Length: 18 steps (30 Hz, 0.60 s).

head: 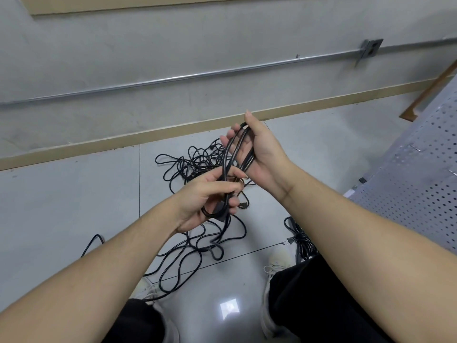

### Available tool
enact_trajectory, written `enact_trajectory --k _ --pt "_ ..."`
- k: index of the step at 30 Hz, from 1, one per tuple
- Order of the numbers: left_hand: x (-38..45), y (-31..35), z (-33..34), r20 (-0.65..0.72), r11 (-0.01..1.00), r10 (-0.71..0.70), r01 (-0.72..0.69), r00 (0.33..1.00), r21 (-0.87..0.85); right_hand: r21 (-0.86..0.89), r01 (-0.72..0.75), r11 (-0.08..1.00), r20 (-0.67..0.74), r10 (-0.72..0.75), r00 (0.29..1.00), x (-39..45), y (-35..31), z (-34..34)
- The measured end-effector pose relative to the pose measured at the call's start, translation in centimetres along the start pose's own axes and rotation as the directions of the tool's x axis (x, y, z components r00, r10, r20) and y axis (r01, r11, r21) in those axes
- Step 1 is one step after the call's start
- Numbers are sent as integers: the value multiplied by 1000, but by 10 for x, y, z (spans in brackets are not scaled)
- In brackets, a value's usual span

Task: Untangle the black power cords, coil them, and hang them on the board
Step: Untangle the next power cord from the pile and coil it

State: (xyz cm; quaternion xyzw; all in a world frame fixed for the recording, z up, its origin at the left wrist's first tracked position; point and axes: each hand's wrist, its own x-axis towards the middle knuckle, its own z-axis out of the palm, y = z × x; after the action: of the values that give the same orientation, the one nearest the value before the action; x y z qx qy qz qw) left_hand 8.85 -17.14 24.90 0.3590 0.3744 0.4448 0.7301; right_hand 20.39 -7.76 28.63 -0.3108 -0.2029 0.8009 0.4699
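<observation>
A black power cord [229, 154] runs in a few loops between my two hands, above the floor. My left hand [210, 196] grips the lower end of the loops, fingers curled round the strands and a plug. My right hand [252, 149] holds the upper end, with the strands across its palm and the thumb raised. From my left hand a strand drops to a tangled pile of black cords [195, 162] spread over the grey floor tiles. More loose loops [188, 253] lie nearer my feet. A small separate bundle of cord [300, 240] rests by my right shoe.
A perforated grey metal board [418, 184] leans at the right. A grey wall with a metal conduit [173, 78] and a tan skirting strip stands behind the pile. My two white shoes [274, 266] and dark trouser legs are at the bottom.
</observation>
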Motion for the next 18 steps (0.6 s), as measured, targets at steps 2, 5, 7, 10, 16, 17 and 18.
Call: enact_trajectory --k 2,5,7,10,16,17,18 --pt "0 -1 1 -10 1000 -26 26 1000 -13 58 -52 997 -16 53 998 5 0 -1" --pt "2 -2 5 -1 998 -51 51 999 32 101 -128 987 -42 133 990 10 -2 -1" --pt "2 -1 10 2 997 -65 65 998 43 85 -167 982 -32 171 985 10 -6 0" --pt "1 0 13 -13 995 -93 93 996 33 45 -199 979 10 198 980 10 -6 1" --pt "0 -6 0 -67 976 -68 81 995 203 -100 -144 984 -2 145 989 8 2 -13" --pt "0 -6 0 -78 978 -53 68 995 197 -131 -159 978 6 162 987 9 3 -16" --pt "2 -5 0 -98 984 -37 53 995 171 -163 -180 970 19 185 983 10 3 -19"
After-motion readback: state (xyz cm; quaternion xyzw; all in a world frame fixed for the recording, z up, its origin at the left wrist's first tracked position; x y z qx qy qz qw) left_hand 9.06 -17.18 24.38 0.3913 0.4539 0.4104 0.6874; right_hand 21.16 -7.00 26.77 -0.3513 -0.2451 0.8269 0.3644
